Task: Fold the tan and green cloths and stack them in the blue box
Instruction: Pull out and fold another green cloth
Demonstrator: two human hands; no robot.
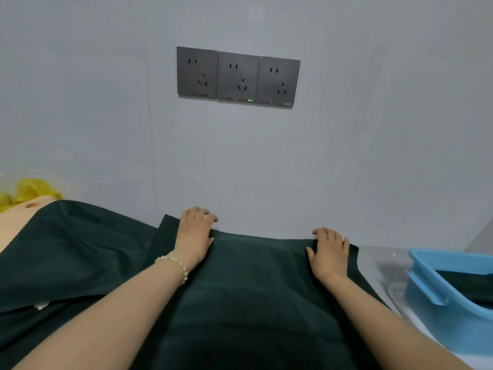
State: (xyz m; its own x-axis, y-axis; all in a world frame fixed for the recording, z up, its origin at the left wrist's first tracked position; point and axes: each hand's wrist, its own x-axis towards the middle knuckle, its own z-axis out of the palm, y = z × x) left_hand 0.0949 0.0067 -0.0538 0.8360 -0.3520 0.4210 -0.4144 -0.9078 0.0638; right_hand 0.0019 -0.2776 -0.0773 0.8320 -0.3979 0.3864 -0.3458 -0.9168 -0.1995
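Note:
A dark green cloth [250, 284] lies spread in front of me, its far edge near the wall. My left hand [196, 231] rests on its far left corner with fingers curled over the edge. At the far right corner, my right hand [329, 252] lies with fingers bent over the edge. Whether either hand pinches the fabric is hidden. Another dark green cloth [66, 249] lies to the left, partly under the first. A tan cloth [16, 225] shows beneath it at the far left. The blue box [437, 279] stands at the right with something dark inside.
The grey wall with three sockets [237, 76] rises just behind the cloths. A yellow plastic bag [26, 190] sits at the far left. The pale tabletop [378, 265] shows between the cloth and the box.

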